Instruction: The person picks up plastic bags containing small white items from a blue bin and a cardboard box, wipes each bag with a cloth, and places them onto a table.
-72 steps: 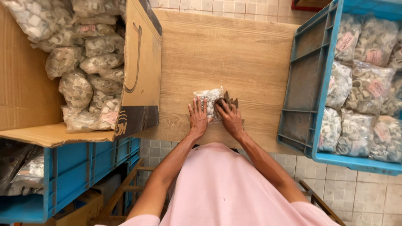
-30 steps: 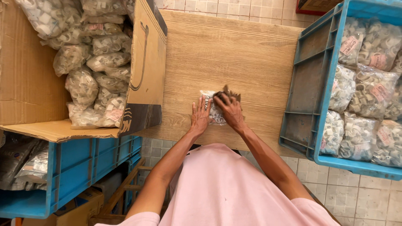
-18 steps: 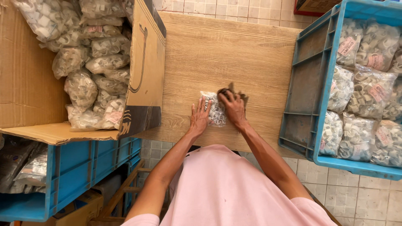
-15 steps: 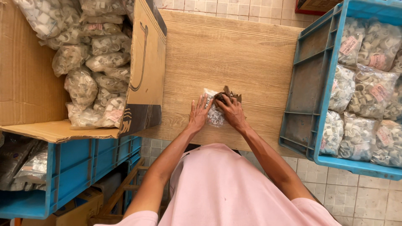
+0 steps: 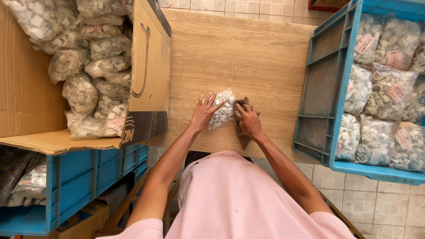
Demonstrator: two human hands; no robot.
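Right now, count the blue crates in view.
3. One on the right holds bagged parts; one at lower left sits under the cardboard box; a third shows just beside it, mostly hidden. More may be hidden.

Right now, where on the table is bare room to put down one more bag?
The wooden table is bare between the cardboard box and the blue crate, above both hands. It is crowded only at the near edge, where the left hand and right hand press a bag.

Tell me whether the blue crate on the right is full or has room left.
Partly full. The blue crate holds clear bags of white parts across its right portion, while its left portion shows bare blue floor.
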